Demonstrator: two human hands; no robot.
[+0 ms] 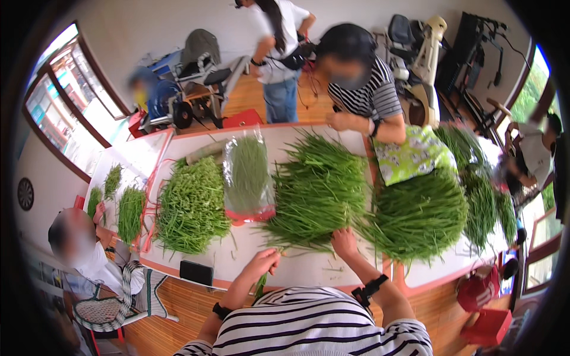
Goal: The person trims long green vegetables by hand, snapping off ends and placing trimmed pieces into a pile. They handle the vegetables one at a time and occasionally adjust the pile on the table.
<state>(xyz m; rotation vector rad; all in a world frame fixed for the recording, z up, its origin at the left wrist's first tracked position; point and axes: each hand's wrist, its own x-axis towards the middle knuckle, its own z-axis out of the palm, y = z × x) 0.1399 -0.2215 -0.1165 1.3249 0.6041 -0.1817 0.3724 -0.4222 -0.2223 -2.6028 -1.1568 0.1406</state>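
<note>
My left hand (pixel 260 263) pinches a few thin green stalks (pixel 262 285) that hang down past the near edge of the white table (pixel 237 255). At the near end of a big heap of long green chive-like stalks (pixel 317 193) in the table's middle, my right hand (pixel 344 242) grips the cut ends. Both wrists wear black straps. My striped shirt fills the bottom of the view.
A second heap (pixel 191 204) lies to the left, a clear plastic bag of stalks (pixel 248 175) between the heaps, and a larger pile (pixel 418 216) to the right. A black phone (pixel 196 272) rests near the table edge. Other people sit and stand around the table.
</note>
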